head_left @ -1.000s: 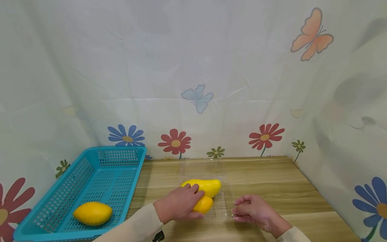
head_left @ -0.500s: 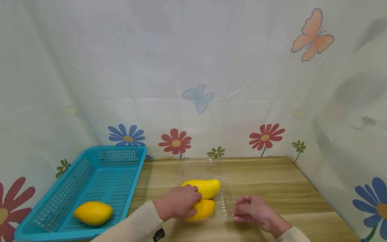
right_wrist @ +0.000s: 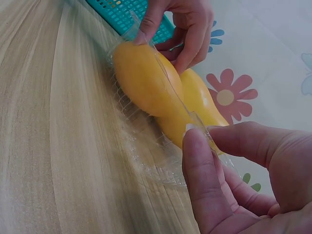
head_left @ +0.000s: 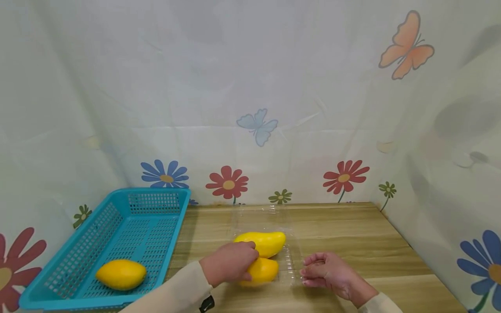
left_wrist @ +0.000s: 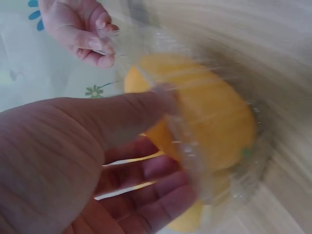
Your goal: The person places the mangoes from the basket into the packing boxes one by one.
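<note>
Two yellow mangoes lie side by side in a clear plastic clamshell container on the table. My left hand holds the left end of the near mango, thumb on the near side and fingers toward the far mango. In the left wrist view, the thumb of my left hand overlaps the container's clear rim, with the near mango behind it. My right hand pinches the container's right edge between thumb and fingertips, as the right wrist view shows of my right hand.
A turquoise perforated basket stands at the left, with another yellow mango in it. The container's clear lid lies folded back toward the rear. A white curtain printed with flowers and butterflies surrounds the wooden table.
My left hand has shifted slightly left along the near mango, which now shows more fully and sits a little lower beside the far one. My right hand stays at the container's edge.
</note>
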Available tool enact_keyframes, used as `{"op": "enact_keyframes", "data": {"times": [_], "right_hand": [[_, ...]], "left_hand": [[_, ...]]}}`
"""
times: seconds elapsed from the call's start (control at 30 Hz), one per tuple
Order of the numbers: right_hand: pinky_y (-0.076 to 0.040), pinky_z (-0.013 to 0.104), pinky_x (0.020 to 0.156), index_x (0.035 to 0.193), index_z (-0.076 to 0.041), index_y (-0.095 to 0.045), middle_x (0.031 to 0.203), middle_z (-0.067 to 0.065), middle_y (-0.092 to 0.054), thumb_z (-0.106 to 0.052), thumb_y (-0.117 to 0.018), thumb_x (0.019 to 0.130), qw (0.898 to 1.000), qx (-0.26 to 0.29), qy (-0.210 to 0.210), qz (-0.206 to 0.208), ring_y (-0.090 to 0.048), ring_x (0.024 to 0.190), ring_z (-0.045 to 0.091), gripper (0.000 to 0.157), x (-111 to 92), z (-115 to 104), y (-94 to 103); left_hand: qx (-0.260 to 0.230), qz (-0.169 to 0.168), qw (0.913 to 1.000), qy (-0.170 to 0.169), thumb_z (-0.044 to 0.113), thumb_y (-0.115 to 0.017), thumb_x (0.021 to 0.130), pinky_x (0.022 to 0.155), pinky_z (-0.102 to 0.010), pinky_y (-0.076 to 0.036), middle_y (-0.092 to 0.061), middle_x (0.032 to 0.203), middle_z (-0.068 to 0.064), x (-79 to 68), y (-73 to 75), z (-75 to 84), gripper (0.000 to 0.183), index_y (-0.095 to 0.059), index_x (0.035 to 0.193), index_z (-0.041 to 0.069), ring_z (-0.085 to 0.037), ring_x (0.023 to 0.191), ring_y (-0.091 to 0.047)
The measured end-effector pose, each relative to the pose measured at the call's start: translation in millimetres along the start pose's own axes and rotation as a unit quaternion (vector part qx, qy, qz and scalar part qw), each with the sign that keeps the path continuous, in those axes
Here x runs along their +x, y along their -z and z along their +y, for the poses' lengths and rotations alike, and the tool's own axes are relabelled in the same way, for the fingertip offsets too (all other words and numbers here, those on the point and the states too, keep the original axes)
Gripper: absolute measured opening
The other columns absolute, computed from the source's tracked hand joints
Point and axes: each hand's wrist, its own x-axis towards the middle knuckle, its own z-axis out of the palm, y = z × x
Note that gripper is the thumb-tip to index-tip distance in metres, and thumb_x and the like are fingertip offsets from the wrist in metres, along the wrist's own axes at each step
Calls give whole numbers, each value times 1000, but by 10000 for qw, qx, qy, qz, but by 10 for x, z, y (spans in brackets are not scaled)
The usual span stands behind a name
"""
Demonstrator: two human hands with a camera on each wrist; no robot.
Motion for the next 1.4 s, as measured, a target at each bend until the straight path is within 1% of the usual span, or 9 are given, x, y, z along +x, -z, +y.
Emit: {"op": "enact_keyframes", "data": {"times": [0.13,0.23,0.4,0.5,0.57,0.7,0.97,1.23,1.4], "right_hand": [[-64,30,80,117,11,-52,95,9,-71,0,-71,92,10000,21,7,-19,-74,84,15,33,4,4,5],[-64,30,80,117,11,-53,95,9,-72,0,-71,92,10000,35,24,-31,-74,84,15,34,2,9,6],[-64,30,81,118,12,-53,96,9,-72,-1,-71,92,10000,34,21,-8,-75,84,16,34,5,12,8],[-64,31,81,118,12,-53,96,9,-72,0,-70,92,10000,13,40,-2,-74,84,16,33,7,22,8],[-64,31,80,117,11,-53,96,9,-72,0,-70,92,10000,0,54,-7,-74,84,16,32,4,25,7],[-64,30,80,117,11,-53,95,9,-72,1,-69,93,10000,-17,41,11,-74,84,16,32,2,25,1],[-64,27,78,118,12,-52,96,10,-71,1,-69,93,10000,-59,18,55,-74,83,14,33,3,21,6],[-64,29,79,118,12,-53,95,10,-72,0,-69,93,9999,-68,42,87,-73,83,15,32,-13,15,-13],[-64,32,80,118,11,-53,95,10,-72,0,-69,93,9999,-11,28,101,-74,83,16,32,-21,17,-18]], "left_hand": [[240,-52,9997,40,36,-88,80,89,-24,-55,-63,96,9,-15,41,25,36,-74,110,21,-7,79,-53],[240,-81,9997,5,37,-88,81,90,-24,-55,-65,98,9,-19,68,39,36,-74,110,21,-6,80,-53],[133,159,9992,-336,44,-82,85,87,-21,-53,-61,99,9,35,40,64,36,-73,112,22,-6,81,-52],[212,268,9979,-553,47,-78,88,86,-22,-53,-61,102,9,71,-4,84,36,-72,115,25,-7,84,-51],[272,308,9973,-613,47,-78,88,87,-23,-53,-62,104,10,86,-29,94,35,-72,116,27,-7,85,-51],[231,273,9978,-565,43,-81,86,90,-24,-54,-64,104,11,96,-48,93,35,-73,117,29,-7,86,-52],[-7,71,9991,-421,40,-86,81,95,-26,-54,-66,103,11,85,12,52,41,-74,119,29,-7,86,-53],[51,52,9992,-385,41,-86,81,89,-23,-52,-64,100,11,58,25,46,41,-74,118,28,-7,84,-51],[4,38,9995,-328,41,-85,82,90,-24,-53,-63,97,11,6,47,6,38,-74,115,26,-7,84,-51]]}}
